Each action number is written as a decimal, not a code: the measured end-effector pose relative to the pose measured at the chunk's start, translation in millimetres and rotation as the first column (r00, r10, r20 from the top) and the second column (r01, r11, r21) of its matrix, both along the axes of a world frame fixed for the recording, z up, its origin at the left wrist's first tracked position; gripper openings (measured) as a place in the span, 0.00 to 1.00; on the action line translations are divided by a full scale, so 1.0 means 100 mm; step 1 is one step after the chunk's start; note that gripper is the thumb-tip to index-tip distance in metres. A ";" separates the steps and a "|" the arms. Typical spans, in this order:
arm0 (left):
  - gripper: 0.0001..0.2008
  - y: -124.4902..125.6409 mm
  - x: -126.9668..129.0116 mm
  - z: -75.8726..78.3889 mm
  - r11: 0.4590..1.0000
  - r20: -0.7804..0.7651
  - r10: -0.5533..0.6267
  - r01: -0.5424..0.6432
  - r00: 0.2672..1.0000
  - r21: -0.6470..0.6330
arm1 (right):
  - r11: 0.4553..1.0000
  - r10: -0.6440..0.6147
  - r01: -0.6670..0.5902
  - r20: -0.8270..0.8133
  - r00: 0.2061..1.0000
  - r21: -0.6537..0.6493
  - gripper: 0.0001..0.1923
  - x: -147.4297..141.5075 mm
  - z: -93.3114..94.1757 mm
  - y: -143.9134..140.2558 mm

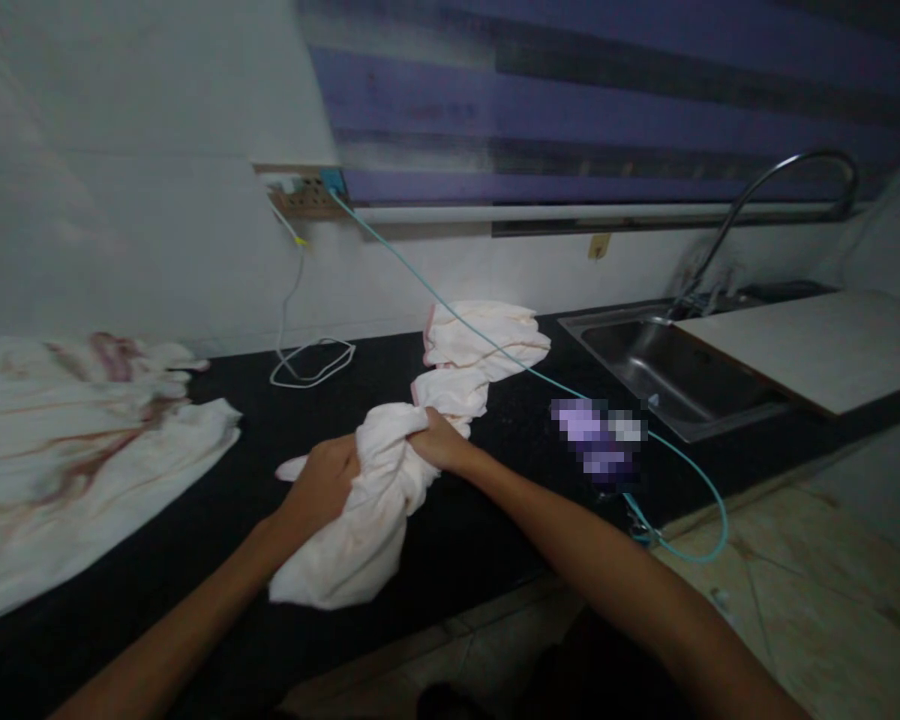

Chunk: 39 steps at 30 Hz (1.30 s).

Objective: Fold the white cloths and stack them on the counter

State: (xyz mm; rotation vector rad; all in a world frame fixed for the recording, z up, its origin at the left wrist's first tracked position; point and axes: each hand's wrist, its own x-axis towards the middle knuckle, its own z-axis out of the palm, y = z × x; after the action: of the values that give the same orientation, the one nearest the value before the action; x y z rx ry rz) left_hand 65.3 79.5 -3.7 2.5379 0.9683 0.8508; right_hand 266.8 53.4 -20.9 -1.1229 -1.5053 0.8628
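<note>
A bunched white cloth (352, 560) lies over the dark counter in front of me, its lower end spreading toward the front edge. My left hand (331, 478) is closed on its left side. On the upper right side my right hand (436, 440) grips the same cloth, with the fingertips partly hidden in the folds. Just beyond my hands are two more white cloths with pink edging: a small bundle (461, 390) and a larger folded one (487, 335) near the wall. A small pale tip of fabric (292, 468) sticks out beside my left hand.
Stained white fabric (97, 450) is spread at the left. A white cable (311, 380) loops on the counter (285, 400). A teal cord (420, 275) runs from the wall socket (307, 195) to a blurred purple object (596, 440). At right are a sink (645, 365) and board (832, 340).
</note>
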 end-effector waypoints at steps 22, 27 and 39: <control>0.16 0.09 0.42 -0.04 0.974 0.095 0.049 -0.026 0.994 -0.227 | 0.976 -0.193 0.198 -0.074 0.979 0.084 0.07 0.19 -0.05 0.14; 0.18 0.06 0.40 -0.01 0.964 0.096 0.039 -0.012 0.995 -0.264 | 0.984 -0.155 0.162 -0.091 0.984 0.075 0.10 0.22 -0.07 0.18; 0.21 0.03 0.34 -0.06 0.954 0.175 0.032 0.022 0.984 -0.298 | 0.993 -0.091 0.095 -0.058 0.994 0.071 0.11 0.23 -0.06 0.21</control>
State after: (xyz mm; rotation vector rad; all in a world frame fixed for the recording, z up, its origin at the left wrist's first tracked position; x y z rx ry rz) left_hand 99.3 82.5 -9.9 2.1653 0.9655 0.8440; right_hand 289.3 74.5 -26.9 -1.0984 -1.4179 0.7628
